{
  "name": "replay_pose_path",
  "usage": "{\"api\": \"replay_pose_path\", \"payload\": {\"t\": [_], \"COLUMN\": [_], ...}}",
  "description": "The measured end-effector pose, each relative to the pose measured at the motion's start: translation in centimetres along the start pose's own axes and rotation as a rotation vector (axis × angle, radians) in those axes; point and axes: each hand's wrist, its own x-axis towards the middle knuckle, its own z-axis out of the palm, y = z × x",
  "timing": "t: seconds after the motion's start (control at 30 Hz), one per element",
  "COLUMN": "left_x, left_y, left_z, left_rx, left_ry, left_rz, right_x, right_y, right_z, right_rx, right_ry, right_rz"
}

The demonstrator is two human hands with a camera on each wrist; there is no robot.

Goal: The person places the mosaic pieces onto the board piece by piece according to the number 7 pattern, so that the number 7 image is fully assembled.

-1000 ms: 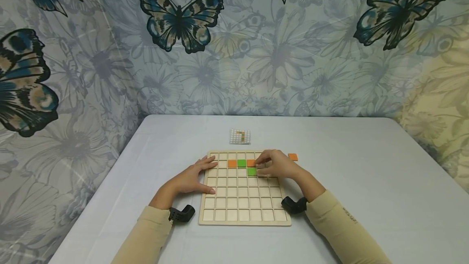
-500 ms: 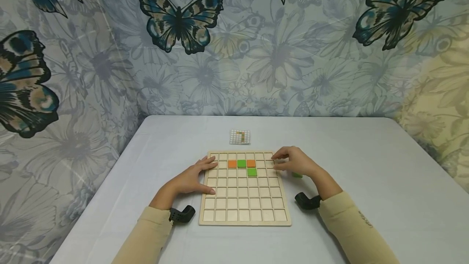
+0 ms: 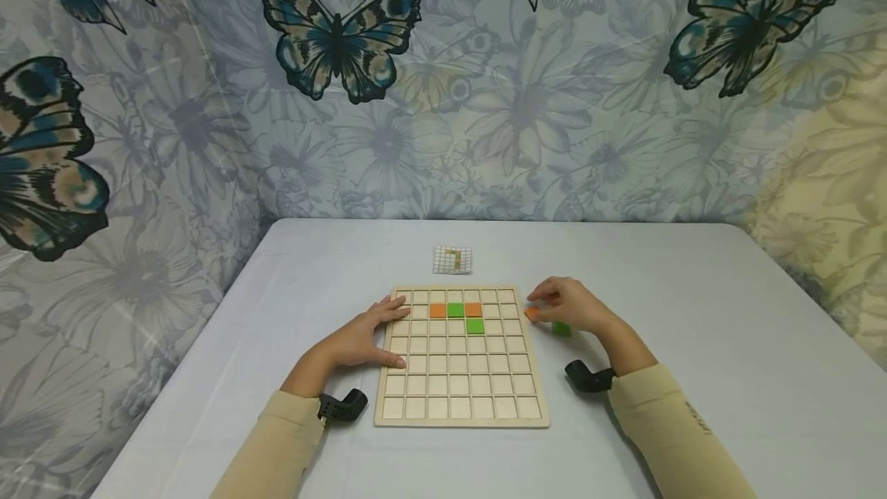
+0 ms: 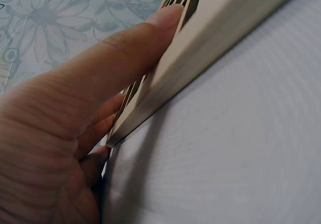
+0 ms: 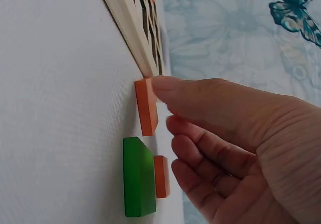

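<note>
A light wooden grid board (image 3: 458,385) lies on the white table. My left hand (image 3: 356,337) rests on its left edge, fingers spread, with the thumb (image 4: 163,23) over the rim in the left wrist view. My right hand (image 3: 571,305) is just off the board's right edge. Its thumb tip (image 5: 165,86) is at the end of an orange square tile (image 5: 145,106) beside the board; the index finger is hidden behind the thumb, the other fingers loosely bent. Under this hand lie a green tile (image 5: 138,179) and another orange tile (image 5: 161,176).
Two orange tiles and a green tile (image 3: 455,310) sit in one row of the board, with another green tile (image 3: 474,326) in the row below. A small printed grid card (image 3: 453,259) lies behind the board. Butterfly-patterned cloth (image 3: 443,137) hangs behind the table (image 3: 658,276).
My right hand has moved right, from over the board to beside its right edge. An orange tile now shows by its thumb. The left hand stays put.
</note>
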Motion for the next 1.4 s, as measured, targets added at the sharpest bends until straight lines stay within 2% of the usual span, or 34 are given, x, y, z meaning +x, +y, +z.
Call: {"api": "replay_pose_path", "payload": {"t": [0.33,0.77,1.4], "left_x": [-0.13,-0.14,-0.12], "left_y": [0.15,0.13,-0.05], "left_z": [-0.03,-0.06,0.02], "left_rx": [0.009,0.007,0.008], "left_ry": [0.013,0.009,0.015], "left_rz": [-0.001,0.0,0.009], "right_x": [0.09,-0.01,-0.08], "right_y": [0.42,0.43,-0.19], "right_z": [0.06,0.0,-0.19], "right_rx": [-0.064,-0.096,-0.134], "right_ry": [-0.02,-0.005,0.026], "right_rz": [-0.038,0.014,0.014]}}
